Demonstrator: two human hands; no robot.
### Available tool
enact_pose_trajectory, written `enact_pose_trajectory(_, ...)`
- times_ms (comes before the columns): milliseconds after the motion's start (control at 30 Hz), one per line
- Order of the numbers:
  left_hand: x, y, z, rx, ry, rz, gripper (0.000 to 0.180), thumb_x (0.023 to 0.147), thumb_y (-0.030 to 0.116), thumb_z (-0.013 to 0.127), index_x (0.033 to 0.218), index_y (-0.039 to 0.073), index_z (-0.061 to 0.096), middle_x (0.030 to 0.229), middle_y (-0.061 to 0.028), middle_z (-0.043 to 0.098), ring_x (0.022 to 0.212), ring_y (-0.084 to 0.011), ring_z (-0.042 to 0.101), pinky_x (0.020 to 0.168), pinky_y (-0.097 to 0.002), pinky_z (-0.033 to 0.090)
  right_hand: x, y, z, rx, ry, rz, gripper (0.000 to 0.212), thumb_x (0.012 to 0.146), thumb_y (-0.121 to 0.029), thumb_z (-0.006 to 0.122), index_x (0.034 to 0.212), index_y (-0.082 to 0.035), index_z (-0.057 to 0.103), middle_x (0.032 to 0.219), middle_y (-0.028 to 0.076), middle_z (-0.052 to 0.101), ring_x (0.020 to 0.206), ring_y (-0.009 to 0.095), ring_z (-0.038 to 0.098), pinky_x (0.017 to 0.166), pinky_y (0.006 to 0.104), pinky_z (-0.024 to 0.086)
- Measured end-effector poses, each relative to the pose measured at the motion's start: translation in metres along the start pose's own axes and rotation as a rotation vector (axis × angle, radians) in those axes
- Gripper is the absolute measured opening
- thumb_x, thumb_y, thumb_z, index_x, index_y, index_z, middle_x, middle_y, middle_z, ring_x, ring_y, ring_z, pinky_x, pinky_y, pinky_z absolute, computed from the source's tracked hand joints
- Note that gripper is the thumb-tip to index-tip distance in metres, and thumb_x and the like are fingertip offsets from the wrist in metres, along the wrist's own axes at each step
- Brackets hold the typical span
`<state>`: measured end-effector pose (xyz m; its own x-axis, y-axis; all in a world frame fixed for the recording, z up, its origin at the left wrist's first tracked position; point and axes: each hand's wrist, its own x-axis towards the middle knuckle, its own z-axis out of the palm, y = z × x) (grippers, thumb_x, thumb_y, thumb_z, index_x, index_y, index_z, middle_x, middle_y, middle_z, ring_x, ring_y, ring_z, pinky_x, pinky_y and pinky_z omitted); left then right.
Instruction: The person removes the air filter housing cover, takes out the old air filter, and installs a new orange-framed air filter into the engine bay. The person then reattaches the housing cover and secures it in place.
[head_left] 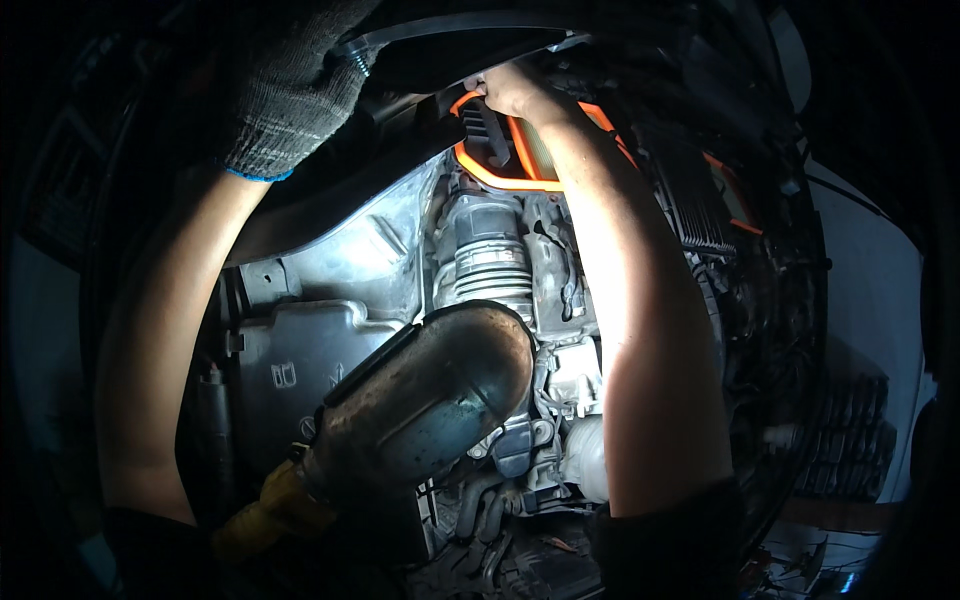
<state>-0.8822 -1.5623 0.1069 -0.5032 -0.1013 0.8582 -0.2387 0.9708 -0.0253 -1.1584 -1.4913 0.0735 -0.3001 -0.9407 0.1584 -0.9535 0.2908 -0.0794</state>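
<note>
My left hand (300, 90), in a dark grey knit glove with a blue cuff edge, reaches up beside the dark panel at the top of the engine bay. Its fingers are lost in shadow, so their grip does not show. My bare right hand (508, 92) is at the far edge of an orange-rimmed air filter (510, 183), its fingers curled close to the rim's corner. What they pinch, if anything, is hidden. Below the filter, a ribbed black intake hose (490, 255) runs toward me. A dark, rounded, scoop-shaped part (430, 390) lies across the middle.
Something yellow (285, 505), perhaps a glove, is at the lower end of the scoop-shaped part. Left of the hose is a large grey plastic cover (310, 355). A pale rounded housing (588, 458) and several hoses (485, 505) crowd the near side. Deep shadow surrounds the bay.
</note>
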Motion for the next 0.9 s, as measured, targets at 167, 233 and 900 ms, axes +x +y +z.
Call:
enact_pose_trajectory(167, 0.024, 0.045, -0.01, 0.038, 0.189, -0.032, 0.037, 0.081, 0.011, 0.066, 0.118, 0.009, 0.063, 0.111, -0.0148, 0.065, 0.102, -0.0319, 0.063, 0.091, -0.0386, 0.05, -0.003, 0.009, 0.0, 0.06, 0.038, 0.051, 0.025, 0.086, -0.003, 0.063, 0.107, -0.015, 0.069, 0.106, 0.008, 0.068, 0.1, 0.021, 0.064, 0.091, 0.0332, 0.05)
enact_pose_trajectory(233, 0.024, 0.043, -0.012, 0.09, 0.203, 0.015, 0.037, 0.081, 0.012, 0.067, 0.118, 0.009, 0.063, 0.111, -0.0146, 0.065, 0.102, -0.0315, 0.063, 0.091, -0.0387, 0.05, -0.002, 0.005, 0.009, 0.144, 0.091, 0.077, 0.021, 0.087, -0.003, 0.061, 0.102, -0.014, 0.07, 0.105, 0.007, 0.068, 0.098, 0.021, 0.064, 0.09, 0.0325, 0.051)
enact_pose_trajectory(900, 0.016, 0.021, -0.013, -0.05, 0.035, 0.004, 0.037, 0.086, 0.015, 0.067, 0.121, 0.008, 0.061, 0.115, -0.0124, 0.065, 0.106, -0.0263, 0.063, 0.091, -0.0366, 0.051, 0.003, 0.005, 0.013, 0.056, 0.111, -0.092, 0.014, 0.082, 0.001, 0.064, 0.092, -0.009, 0.064, 0.093, 0.008, 0.066, 0.091, 0.022, 0.063, 0.084, 0.0335, 0.052)
